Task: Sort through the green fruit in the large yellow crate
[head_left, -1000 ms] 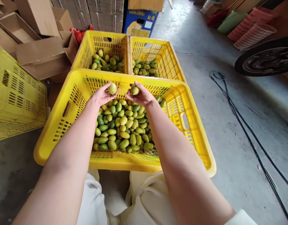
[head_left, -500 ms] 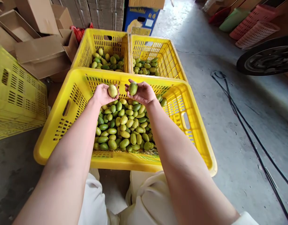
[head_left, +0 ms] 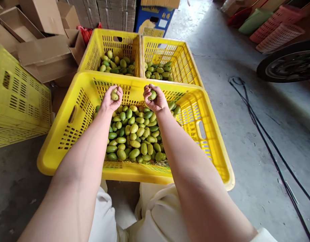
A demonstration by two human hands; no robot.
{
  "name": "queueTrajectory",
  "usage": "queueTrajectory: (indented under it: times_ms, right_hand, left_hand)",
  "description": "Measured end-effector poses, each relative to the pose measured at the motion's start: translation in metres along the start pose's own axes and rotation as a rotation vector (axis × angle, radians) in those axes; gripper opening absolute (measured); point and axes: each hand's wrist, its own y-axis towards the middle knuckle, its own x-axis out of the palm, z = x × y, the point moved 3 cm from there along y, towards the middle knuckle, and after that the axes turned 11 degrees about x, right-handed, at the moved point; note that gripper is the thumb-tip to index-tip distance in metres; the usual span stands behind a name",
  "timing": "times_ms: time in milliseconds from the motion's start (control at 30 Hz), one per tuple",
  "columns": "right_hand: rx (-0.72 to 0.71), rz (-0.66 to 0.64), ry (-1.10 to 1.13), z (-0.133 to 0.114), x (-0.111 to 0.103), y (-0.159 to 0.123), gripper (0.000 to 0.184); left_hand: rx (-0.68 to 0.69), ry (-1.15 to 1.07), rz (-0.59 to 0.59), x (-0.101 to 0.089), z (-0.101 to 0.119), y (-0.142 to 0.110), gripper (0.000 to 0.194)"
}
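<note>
Checking, apparently, the left hand (head_left: 110,101) clasps a yellowish fruit (head_left: 115,96), the right hand (head_left: 158,102) a greener fruit (head_left: 152,95), and releasing either would call for a looser grip.

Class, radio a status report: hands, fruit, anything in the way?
Left hand closed round one fruit; right hand round another fruit. Loose fruit piled below, in the near yellow crate. Nothing visibly in the way.

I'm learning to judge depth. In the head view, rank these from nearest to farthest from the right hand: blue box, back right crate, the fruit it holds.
1. Held fruit: in the fingers of the right hand.
2. Back right crate: just beyond the hand, behind the front crate.
3. Blue box: farthest, behind the back crates.
</note>
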Motion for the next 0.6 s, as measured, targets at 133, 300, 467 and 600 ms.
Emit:
queueTrajectory:
  times_ms: [133, 300, 467, 600]
  right_hand:
    - [-0.068, -0.018, -0.054, 0.0, -0.001, -0.001, 0.009]
    - [-0.054, -0.081, -0.139, 0.004, 0.008, -0.008, 0.018]
    - [0.011, -0.103, -0.237, 0.009, 0.012, -0.009, 0.016]
    - [0.02, -0.109, -0.218, 0.007, 0.003, -0.001, 0.015]
  left_hand:
    - [-0.015, -0.014, 0.044, -0.004, -0.007, 0.004, 0.014]
    - [-0.008, 0.004, -0.032, -0.001, -0.007, 0.001, 0.037]
    - [0.003, -0.018, -0.089, 0.006, -0.004, -0.005, 0.025]
    - [-0.043, 0.031, -0.104, 0.004, -0.003, -0.005, 0.016]
